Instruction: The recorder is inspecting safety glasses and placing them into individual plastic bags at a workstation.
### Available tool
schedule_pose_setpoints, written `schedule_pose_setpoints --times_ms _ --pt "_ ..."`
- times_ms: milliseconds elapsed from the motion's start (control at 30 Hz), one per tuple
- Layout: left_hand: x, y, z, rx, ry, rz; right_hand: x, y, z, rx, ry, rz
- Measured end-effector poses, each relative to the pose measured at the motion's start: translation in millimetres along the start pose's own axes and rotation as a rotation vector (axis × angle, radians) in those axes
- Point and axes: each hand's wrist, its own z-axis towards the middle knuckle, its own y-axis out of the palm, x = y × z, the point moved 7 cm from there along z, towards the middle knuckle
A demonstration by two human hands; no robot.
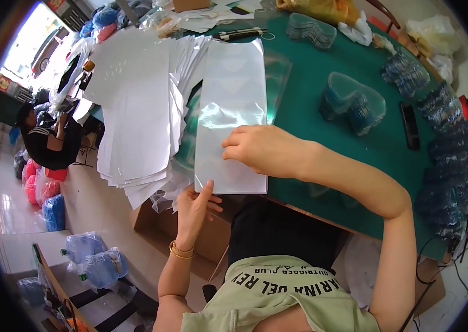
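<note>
Glossy clear plastic sleeve [231, 110] lies flat on green table [345, 116], right of white sheet stack [134, 105]. My right hand [261, 149] presses it, fingers curled; left hand [195, 207] pinches near corner.

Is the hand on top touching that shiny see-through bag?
Touching. In the head view the right hand lies flat on the clear plastic bag, fingers pressing its lower part, with no gap showing.

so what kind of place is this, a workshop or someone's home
Most likely a small packing workshop. A green table holds a fanned pile of white sheets and stacks of clear plastic shells, and filled blue bags sit on the floor.
</note>
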Motion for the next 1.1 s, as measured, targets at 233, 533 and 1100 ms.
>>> schedule_pose_setpoints --times_ms 233,533,1100 --pt "18 -2 -11 0.106 0.184 0.207 -9 15 33 0.006 -0.095 -0.001" --pt "118 24 -46 0.385 0.913 0.676 -29 -25 59 -0.019 -0.337 -0.477" --pt "136 29 23 -0.108 0.769 -0.234 7 -303 -20 0.834 -0.004 0.372"
